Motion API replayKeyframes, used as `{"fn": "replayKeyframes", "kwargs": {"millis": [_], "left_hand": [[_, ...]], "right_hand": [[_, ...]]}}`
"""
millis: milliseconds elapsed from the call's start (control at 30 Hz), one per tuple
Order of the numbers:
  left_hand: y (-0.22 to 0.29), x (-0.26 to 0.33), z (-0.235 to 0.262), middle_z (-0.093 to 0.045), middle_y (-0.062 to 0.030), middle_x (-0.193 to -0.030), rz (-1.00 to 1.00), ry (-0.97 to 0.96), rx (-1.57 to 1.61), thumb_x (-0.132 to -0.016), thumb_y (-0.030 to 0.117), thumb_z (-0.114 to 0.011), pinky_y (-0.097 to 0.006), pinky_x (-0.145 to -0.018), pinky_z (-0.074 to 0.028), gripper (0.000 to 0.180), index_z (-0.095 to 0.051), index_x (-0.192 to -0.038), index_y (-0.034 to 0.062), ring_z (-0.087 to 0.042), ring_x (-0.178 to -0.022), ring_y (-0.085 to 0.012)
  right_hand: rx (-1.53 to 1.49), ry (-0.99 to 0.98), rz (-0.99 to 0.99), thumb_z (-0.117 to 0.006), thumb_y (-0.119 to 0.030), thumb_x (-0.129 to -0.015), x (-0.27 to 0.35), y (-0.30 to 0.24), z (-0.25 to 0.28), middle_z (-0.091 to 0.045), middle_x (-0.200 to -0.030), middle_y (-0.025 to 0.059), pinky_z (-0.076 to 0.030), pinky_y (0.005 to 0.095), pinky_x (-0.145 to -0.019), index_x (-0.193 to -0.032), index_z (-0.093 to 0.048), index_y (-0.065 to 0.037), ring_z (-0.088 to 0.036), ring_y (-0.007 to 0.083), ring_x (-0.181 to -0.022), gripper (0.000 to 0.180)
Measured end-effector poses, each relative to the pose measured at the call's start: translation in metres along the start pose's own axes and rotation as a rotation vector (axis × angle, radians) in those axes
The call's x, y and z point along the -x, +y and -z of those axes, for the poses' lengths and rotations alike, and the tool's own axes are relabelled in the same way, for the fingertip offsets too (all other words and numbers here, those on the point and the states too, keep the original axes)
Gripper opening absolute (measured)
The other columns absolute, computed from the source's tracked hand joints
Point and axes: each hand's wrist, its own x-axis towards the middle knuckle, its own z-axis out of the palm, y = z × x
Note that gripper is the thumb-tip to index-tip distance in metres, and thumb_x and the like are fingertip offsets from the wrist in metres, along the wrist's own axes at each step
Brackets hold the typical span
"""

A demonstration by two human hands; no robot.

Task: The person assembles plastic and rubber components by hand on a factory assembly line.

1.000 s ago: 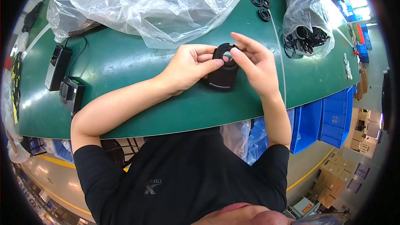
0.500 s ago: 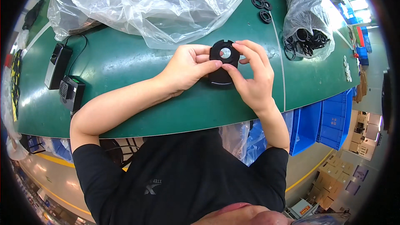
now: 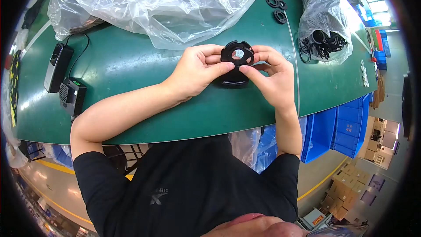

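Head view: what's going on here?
A person holds a black part with a round opening in both hands over a green table. The left hand grips its left side and the right hand its right, thumbs close together below the opening. Three black rings lie farther back; a clear bag at right holds black pieces.

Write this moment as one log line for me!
left hand: holding black part | right hand: holding black part | table: three rings, clear bag

The ring-shaped part (image 3: 237,63) is black, the tabletop (image 3: 144,68) white-lined green, the crates (image 3: 346,131) blue.
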Motion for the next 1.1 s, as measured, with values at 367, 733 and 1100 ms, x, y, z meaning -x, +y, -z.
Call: {"fn": "replayKeyframes", "kwargs": {"millis": [367,733,1100], "left_hand": [[0.004,0.002,0.001,-0.063,-0.0090,-0.102,0.004,-0.049,-0.022,-0.081,-0.002,-0.062,-0.024,-0.084,-0.048,0.029,-0.057,-0.110,-0.0046,-0.059,-0.093,-0.0121],[-0.001,0.006,0.001,-0.063,-0.0086,-0.100,-0.102,-0.059,-0.122,-0.081,-0.003,-0.060,-0.024,-0.083,-0.049,0.028,-0.057,-0.109,-0.0056,-0.059,-0.092,-0.0111],[0.004,0.005,-0.001,-0.063,-0.0096,-0.100,-0.044,-0.056,-0.057,-0.081,-0.001,-0.062,-0.025,-0.082,-0.049,0.028,-0.058,-0.108,-0.0069,-0.059,-0.091,-0.0116]], "right_hand": [[0.327,0.017,0.312,-0.074,0.002,-0.065,0.004,-0.003,-0.001,-0.062,-0.087,0.0126,-0.052,0.0273,-0.060,-0.079,-0.061,0.001,-0.063,0.0210,-0.071,0.019],[0.350,0.066,0.362,-0.073,0.004,-0.066,0.007,-0.006,-0.007,-0.061,-0.084,0.0118,-0.051,0.0270,-0.059,-0.082,-0.059,0.001,-0.062,0.0206,-0.068,0.021],[-0.249,-0.100,-0.266,-0.069,0.002,-0.075,0.007,0.002,-0.005,-0.063,-0.085,0.0058,-0.049,0.0207,-0.065,-0.099,-0.060,0.006,-0.059,0.0082,-0.074,0.026]]}}
